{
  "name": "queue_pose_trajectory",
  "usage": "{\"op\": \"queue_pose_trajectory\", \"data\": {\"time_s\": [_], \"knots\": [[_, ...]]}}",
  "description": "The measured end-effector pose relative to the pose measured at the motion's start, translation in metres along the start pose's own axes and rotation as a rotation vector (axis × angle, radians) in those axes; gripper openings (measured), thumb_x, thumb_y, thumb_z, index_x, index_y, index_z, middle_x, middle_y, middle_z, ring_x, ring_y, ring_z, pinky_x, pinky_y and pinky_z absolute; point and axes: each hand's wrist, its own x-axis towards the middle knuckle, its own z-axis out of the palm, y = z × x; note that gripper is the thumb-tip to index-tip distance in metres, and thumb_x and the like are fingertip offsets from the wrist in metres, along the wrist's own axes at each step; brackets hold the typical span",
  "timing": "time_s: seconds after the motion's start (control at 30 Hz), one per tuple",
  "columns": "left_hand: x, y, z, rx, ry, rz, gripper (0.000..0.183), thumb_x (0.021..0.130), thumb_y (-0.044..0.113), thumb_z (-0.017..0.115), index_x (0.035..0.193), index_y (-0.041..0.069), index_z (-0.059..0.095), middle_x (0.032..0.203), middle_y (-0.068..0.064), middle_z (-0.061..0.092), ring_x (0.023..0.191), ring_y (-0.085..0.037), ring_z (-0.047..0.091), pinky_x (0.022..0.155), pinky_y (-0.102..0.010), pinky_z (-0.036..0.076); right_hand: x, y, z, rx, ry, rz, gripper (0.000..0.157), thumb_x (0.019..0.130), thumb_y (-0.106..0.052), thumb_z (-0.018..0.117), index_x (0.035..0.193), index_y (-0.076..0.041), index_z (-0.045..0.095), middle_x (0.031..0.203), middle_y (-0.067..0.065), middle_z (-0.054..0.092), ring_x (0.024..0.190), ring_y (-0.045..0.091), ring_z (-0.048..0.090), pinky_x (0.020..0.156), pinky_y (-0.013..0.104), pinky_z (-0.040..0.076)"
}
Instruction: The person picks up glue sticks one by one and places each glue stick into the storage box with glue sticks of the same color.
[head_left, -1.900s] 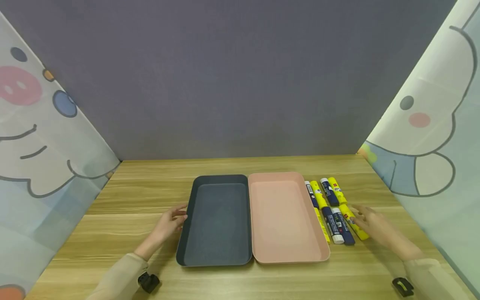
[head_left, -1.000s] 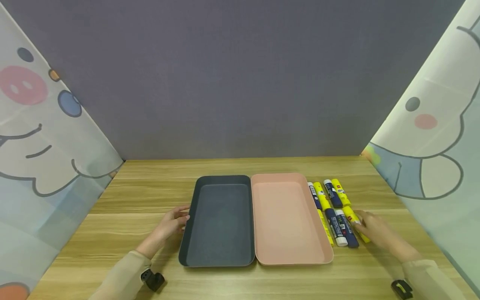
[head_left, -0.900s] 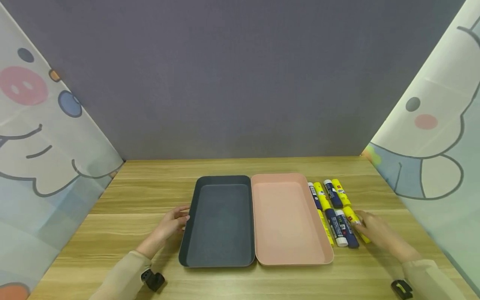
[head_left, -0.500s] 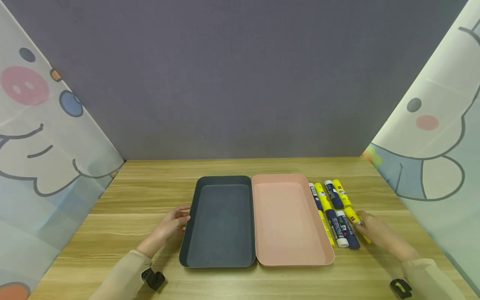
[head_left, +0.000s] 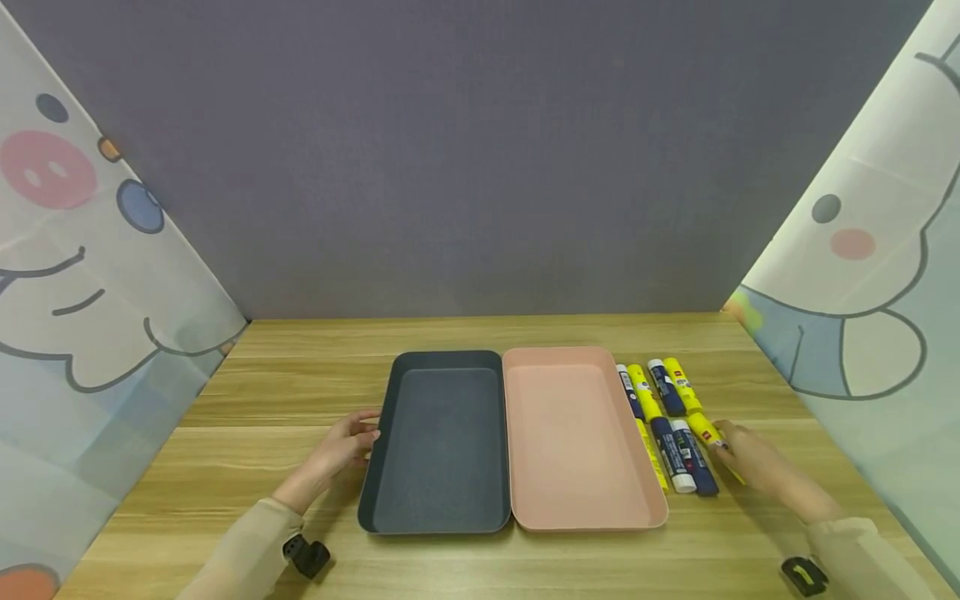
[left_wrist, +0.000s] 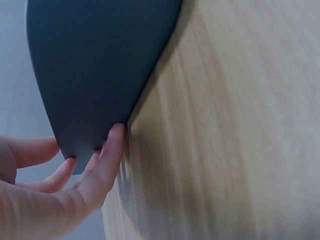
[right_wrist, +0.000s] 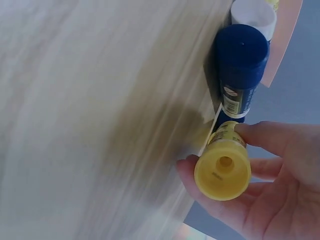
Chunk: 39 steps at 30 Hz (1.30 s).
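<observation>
My right hand pinches a yellow glue stick between thumb and fingers at the right end of the group. In the right wrist view the round hollow end of that yellow glue stick faces the camera, with the thumb on one side and a fingertip on the other. A blue glue stick lies just beyond it. My left hand rests its fingertips against the outer left wall of a dark grey tray. Seen from the left wrist, the fingers spread along the wall of the dark tray.
A pink tray stands directly right of the dark one. Several yellow and blue glue sticks lie in two rows beside it, among them a blue one with a white cap. A grey panel closes off the back of the wooden table.
My right hand has come in from the right and taken hold of the nearest yellow glue stick, which has shifted slightly. The left hand has stayed at the dark tray's edge.
</observation>
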Motion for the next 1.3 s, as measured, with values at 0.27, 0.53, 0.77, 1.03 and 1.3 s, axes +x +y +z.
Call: {"op": "queue_pose_trajectory", "data": {"time_s": [0.27, 0.53, 0.77, 1.03, 1.3], "knots": [[0.000, 0.000, 0.000, 0.002, 0.004, 0.003, 0.044, 0.090, 0.002, 0.042, 0.131, -0.008, 0.029, 0.119, -0.032, 0.041, 0.087, -0.023, 0.056, 0.068, -0.039, 0.049, -0.004, -0.006, -0.009, 0.046, 0.007, 0.001, 0.034, 0.082, -0.001, 0.053, 0.104, 0.022, 0.042, 0.080, 0.027, 0.054, 0.072, 0.035, 0.055, 0.063, 0.047, 0.046], [0.002, 0.000, 0.000, -0.006, 0.010, -0.001, 0.043, 0.090, 0.001, 0.042, 0.130, -0.007, 0.030, 0.116, -0.030, 0.044, 0.082, -0.020, 0.057, 0.068, -0.038, 0.049, -0.001, -0.007, -0.012, 0.075, 0.051, -0.021, 0.035, 0.083, -0.005, 0.055, 0.104, 0.020, 0.044, 0.079, 0.024, 0.056, 0.069, 0.030, 0.055, 0.059, 0.045, 0.045], [0.003, 0.000, 0.001, -0.014, 0.015, -0.007, 0.042, 0.090, 0.001, 0.042, 0.130, -0.007, 0.031, 0.116, -0.029, 0.045, 0.082, -0.019, 0.057, 0.067, -0.037, 0.049, 0.005, -0.014, -0.016, 0.074, 0.064, -0.047, 0.037, 0.088, -0.013, 0.053, 0.104, 0.019, 0.045, 0.082, 0.026, 0.056, 0.071, 0.030, 0.056, 0.059, 0.042, 0.045], [0.001, 0.000, -0.001, -0.009, 0.005, 0.002, 0.043, 0.090, 0.001, 0.042, 0.130, -0.008, 0.029, 0.117, -0.030, 0.044, 0.083, -0.019, 0.057, 0.068, -0.038, 0.049, 0.011, -0.038, -0.030, 0.143, -0.045, 0.017, 0.047, 0.091, -0.018, 0.049, 0.119, 0.019, 0.038, 0.101, 0.035, 0.053, 0.085, 0.040, 0.056, 0.068, 0.047, 0.046], [0.001, 0.001, 0.000, -0.007, 0.013, -0.004, 0.043, 0.090, 0.002, 0.043, 0.130, -0.007, 0.031, 0.117, -0.030, 0.044, 0.083, -0.020, 0.057, 0.068, -0.038, 0.049, 0.026, -0.055, -0.036, 0.250, -0.101, 0.020, 0.053, 0.092, -0.026, 0.047, 0.120, 0.018, 0.038, 0.096, 0.029, 0.054, 0.079, 0.030, 0.055, 0.061, 0.038, 0.047]]}}
